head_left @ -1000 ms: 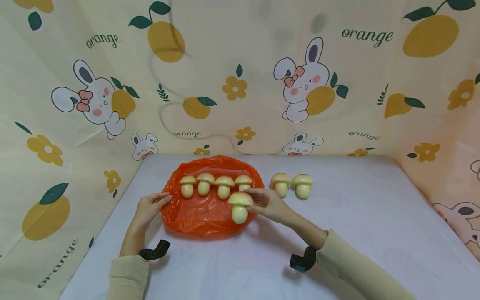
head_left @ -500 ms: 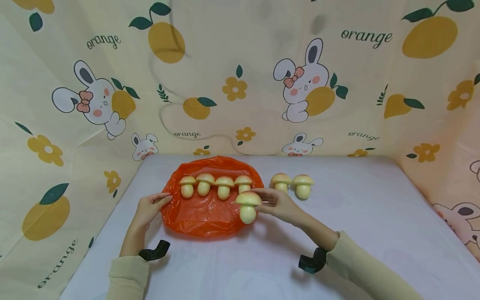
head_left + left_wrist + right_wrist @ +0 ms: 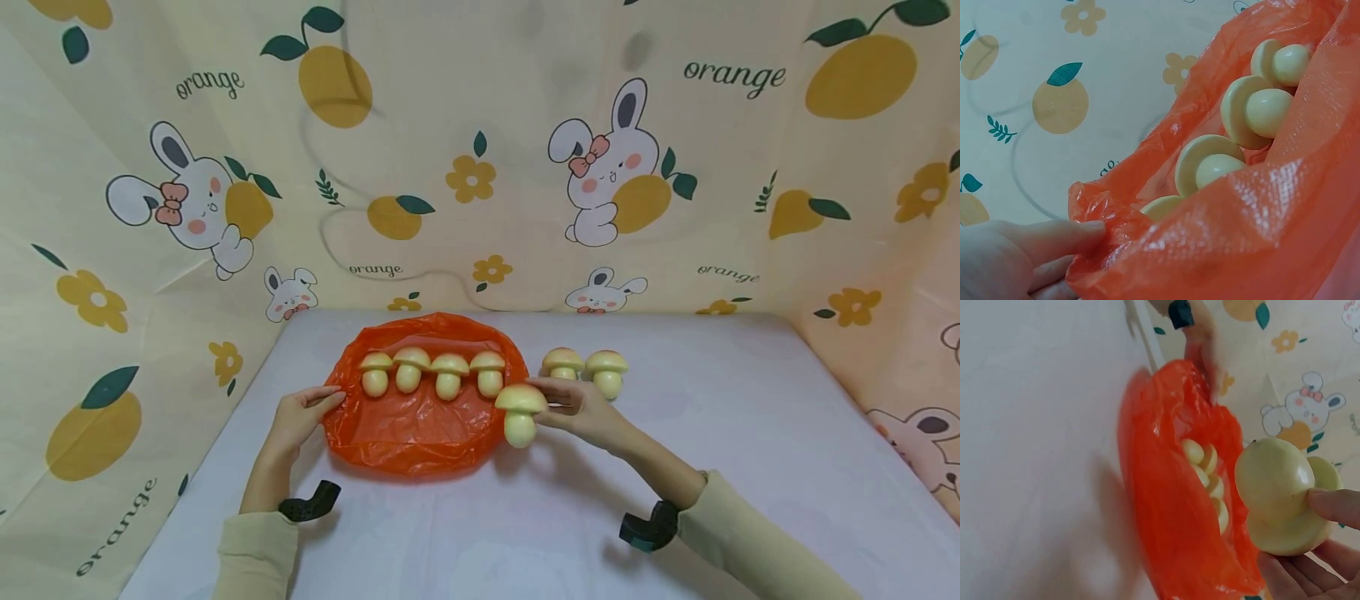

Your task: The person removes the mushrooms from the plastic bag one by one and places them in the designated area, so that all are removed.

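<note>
In the head view my left hand pinches the left rim of an orange-red plastic bag between thumb and fingers. The left wrist view shows the same bag held at its edge by that hand. Inside, several toy mushrooms stand in a row, with yellow-green stems and caps tinged red on top. My right hand grips another mushroom at the bag's right edge, cap up. Seen from the right wrist, the thumb and fingers clasp this mushroom.
Behind my right hand, two more mushrooms stand side by side on the white table, one partly hidden by the hand. A printed cloth with rabbits and oranges hangs at the back and sides. Each wrist wears a black mount.
My right hand has moved right with the mushroom, from over the bag to its right edge. The left hand and the bag have stayed in place.
</note>
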Tool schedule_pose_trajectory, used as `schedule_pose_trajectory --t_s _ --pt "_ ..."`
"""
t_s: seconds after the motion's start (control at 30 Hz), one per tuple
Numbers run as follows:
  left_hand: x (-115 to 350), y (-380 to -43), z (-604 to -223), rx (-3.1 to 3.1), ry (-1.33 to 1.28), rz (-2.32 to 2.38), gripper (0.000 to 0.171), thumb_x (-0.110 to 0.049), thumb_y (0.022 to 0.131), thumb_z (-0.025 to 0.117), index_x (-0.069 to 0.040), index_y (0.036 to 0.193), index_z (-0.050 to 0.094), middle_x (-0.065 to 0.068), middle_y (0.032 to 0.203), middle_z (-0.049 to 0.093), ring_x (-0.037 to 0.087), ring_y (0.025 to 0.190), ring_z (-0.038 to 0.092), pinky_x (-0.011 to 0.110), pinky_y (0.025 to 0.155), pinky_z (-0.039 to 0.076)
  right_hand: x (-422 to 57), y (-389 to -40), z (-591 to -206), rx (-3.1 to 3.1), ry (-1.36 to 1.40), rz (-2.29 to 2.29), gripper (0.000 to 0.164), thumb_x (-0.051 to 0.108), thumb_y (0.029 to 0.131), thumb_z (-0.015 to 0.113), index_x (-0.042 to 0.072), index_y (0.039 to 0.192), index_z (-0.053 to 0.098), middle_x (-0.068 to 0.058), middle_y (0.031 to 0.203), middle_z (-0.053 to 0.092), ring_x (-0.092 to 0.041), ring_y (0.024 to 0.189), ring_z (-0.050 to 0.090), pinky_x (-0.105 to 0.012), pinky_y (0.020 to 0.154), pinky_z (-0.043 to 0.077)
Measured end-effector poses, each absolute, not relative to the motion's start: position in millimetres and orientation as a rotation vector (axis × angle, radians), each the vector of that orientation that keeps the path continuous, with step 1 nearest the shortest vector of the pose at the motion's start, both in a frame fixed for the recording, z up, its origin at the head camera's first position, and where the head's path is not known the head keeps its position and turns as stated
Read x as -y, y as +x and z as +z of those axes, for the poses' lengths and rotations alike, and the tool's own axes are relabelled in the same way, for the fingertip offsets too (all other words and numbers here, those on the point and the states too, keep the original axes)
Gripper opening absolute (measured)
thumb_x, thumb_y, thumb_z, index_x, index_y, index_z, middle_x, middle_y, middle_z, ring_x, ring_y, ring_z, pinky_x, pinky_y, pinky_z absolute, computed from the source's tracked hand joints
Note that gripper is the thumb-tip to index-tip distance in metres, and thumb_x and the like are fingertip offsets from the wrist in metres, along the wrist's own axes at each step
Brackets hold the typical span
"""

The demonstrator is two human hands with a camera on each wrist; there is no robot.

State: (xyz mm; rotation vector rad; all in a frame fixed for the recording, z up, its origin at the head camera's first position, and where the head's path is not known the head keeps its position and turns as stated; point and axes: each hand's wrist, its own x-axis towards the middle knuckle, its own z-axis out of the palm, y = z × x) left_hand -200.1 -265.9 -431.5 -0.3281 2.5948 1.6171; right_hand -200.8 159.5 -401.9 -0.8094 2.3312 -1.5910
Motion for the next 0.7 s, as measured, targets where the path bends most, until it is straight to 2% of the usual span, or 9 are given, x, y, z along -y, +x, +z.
schedule_pose_trajectory --t_s 0.07,0.17,0.23,0.3,0.47,0.53,0.63,0.7 --pt "266 -200 -432 -2.593 -0.327 1.621 0.05 -0.033 0.095 0.06 0.004 0.129 0.057 0.013 0.118 0.07 -0.007 0.082 0.058 0.007 0.075 0.048 -164 -201 -402 -2.328 -0.791 -1.602 0.055 0.008 0.088 0.068 -0.01 0.136 0.047 -0.03 0.133 0.055 -0.037 0.119 0.059 -0.027 0.092 0.054" --pt "266 -200 -432 -2.592 -0.327 1.623 0.051 -0.033 0.095 0.06 0.004 0.129 0.057 0.011 0.116 0.071 -0.007 0.082 0.057 0.007 0.075 0.048 -169 -201 -401 -2.325 -0.764 -1.615 0.056 0.009 0.088 0.068 -0.01 0.136 0.047 -0.03 0.135 0.053 -0.012 0.115 0.063 -0.021 0.091 0.053" --pt "266 -200 -432 -2.592 -0.326 1.625 0.05 -0.032 0.095 0.06 0.004 0.129 0.057 0.008 0.113 0.072 -0.008 0.081 0.057 0.008 0.075 0.048 -173 -201 -400 -2.328 -0.753 -1.632 0.057 0.009 0.087 0.069 -0.009 0.136 0.047 -0.03 0.136 0.053 0.005 0.109 0.061 -0.019 0.09 0.053" --pt "267 -201 -431 -2.592 -0.325 1.63 0.05 -0.032 0.095 0.06 0.005 0.129 0.057 0.005 0.11 0.072 -0.008 0.08 0.057 0.008 0.075 0.048 -177 -201 -400 -2.332 -0.752 -1.648 0.056 0.008 0.087 0.069 -0.01 0.135 0.048 -0.032 0.135 0.053 0.015 0.104 0.057 -0.016 0.089 0.052" --pt "267 -201 -431 -2.593 -0.318 1.626 0.05 -0.032 0.095 0.06 0.005 0.129 0.057 0.002 0.108 0.073 -0.009 0.08 0.056 0.008 0.075 0.048 -187 -202 -399 -2.343 -0.763 -1.67 0.055 0.007 0.087 0.068 -0.012 0.134 0.047 -0.033 0.131 0.054 0.014 0.103 0.059 -0.013 0.085 0.052" --pt "267 -201 -431 -2.59 -0.317 1.625 0.05 -0.032 0.095 0.06 0.005 0.129 0.057 0.002 0.108 0.073 -0.009 0.08 0.056 0.008 0.075 0.048 -191 -202 -398 -2.34 -0.756 -1.673 0.055 0.008 0.088 0.068 -0.011 0.135 0.047 -0.022 0.13 0.06 0.012 0.103 0.06 -0.013 0.085 0.052" --pt "267 -202 -432 -2.584 -0.318 1.633 0.05 -0.031 0.095 0.06 0.005 0.129 0.057 0.001 0.107 0.073 -0.009 0.08 0.057 0.008 0.075 0.048 -196 -203 -397 -2.332 -0.717 -1.689 0.055 0.009 0.087 0.069 -0.008 0.135 0.048 0.001 0.124 0.064 0.01 0.103 0.061 -0.014 0.085 0.052" --pt "267 -202 -432 -2.582 -0.316 1.635 0.05 -0.031 0.095 0.06 0.005 0.129 0.057 0.0 0.106 0.073 -0.008 0.08 0.057 0.008 0.075 0.048 -199 -204 -395 -2.336 -0.699 -1.697 0.056 0.009 0.087 0.069 -0.008 0.135 0.049 0.009 0.121 0.063 0.009 0.103 0.062 -0.014 0.086 0.053"
